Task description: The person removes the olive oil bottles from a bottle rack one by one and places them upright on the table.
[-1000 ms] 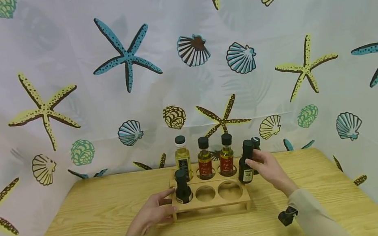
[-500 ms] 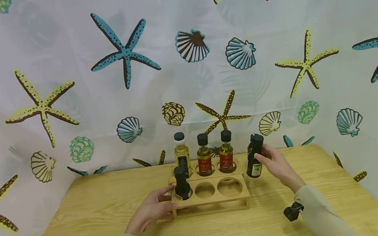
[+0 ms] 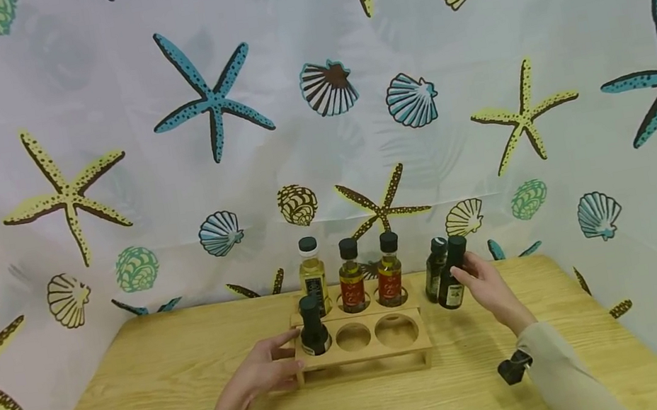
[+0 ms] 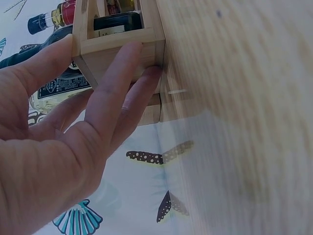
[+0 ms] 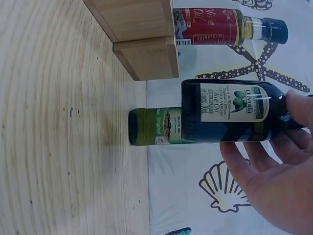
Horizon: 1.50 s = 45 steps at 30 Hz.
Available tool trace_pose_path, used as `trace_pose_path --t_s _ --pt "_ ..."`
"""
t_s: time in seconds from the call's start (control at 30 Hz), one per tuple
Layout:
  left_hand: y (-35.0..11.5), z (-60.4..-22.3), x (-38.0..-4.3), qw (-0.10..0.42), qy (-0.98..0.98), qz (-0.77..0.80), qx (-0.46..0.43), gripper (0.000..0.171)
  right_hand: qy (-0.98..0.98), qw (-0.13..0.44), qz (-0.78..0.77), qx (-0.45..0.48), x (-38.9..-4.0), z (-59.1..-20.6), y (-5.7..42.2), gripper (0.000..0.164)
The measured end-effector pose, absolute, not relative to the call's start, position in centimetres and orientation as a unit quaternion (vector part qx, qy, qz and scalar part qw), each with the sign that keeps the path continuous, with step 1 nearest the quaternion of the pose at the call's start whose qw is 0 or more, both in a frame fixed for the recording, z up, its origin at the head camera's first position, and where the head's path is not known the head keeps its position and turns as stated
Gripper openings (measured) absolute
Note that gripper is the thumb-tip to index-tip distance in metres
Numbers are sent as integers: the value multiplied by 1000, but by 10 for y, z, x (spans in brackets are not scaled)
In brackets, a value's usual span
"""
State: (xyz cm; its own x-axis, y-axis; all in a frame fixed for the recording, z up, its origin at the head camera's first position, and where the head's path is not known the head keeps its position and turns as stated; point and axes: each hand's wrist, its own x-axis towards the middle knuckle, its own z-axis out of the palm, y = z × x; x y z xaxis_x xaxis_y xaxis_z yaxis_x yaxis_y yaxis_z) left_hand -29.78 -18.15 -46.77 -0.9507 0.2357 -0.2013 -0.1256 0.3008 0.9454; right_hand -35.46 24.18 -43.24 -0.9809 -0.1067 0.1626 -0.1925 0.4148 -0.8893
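My right hand [image 3: 489, 290] grips a dark olive oil bottle [image 3: 451, 289] by its neck, the bottle tilted and just right of the rack. Its cream label [image 5: 234, 103] faces the right wrist camera. Behind it, a green olive oil bottle [image 3: 434, 281] stands on the table, partly covered in the right wrist view. My left hand [image 3: 257, 375] rests against the left end of a two-tier wooden rack [image 3: 362, 356], its extended fingers [image 4: 117, 83] on the end panel. A dark bottle [image 3: 315, 340] sits in the rack's front left hole; the other two front holes hold nothing.
In the rack's back row are a yellow oil bottle [image 3: 312, 275] with a black label and two red-labelled olive oil bottles, one in the middle [image 3: 353, 291] and one at right [image 3: 390, 285]. A patterned curtain [image 3: 320, 149] hangs behind the wooden table [image 3: 197, 355].
My right hand has moved right with the dark olive oil bottle, away from the rack's edge. The green bottle behind now shows on its left. My left hand has stayed at the rack.
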Motion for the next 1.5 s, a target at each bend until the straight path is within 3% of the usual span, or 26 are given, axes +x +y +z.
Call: trace_pose_path --t_s 0.27,1.0,1.5 --pt "-183 -471 -296 157 788 594 39 71 -848 27 524 68 -353 -433 250 66" --pt "-185 -470 -295 157 789 593 29 70 -855 23 511 81 -371 -446 267 58" --pt "-184 -470 -296 162 788 592 43 70 -862 9 504 57 -382 -453 283 70"
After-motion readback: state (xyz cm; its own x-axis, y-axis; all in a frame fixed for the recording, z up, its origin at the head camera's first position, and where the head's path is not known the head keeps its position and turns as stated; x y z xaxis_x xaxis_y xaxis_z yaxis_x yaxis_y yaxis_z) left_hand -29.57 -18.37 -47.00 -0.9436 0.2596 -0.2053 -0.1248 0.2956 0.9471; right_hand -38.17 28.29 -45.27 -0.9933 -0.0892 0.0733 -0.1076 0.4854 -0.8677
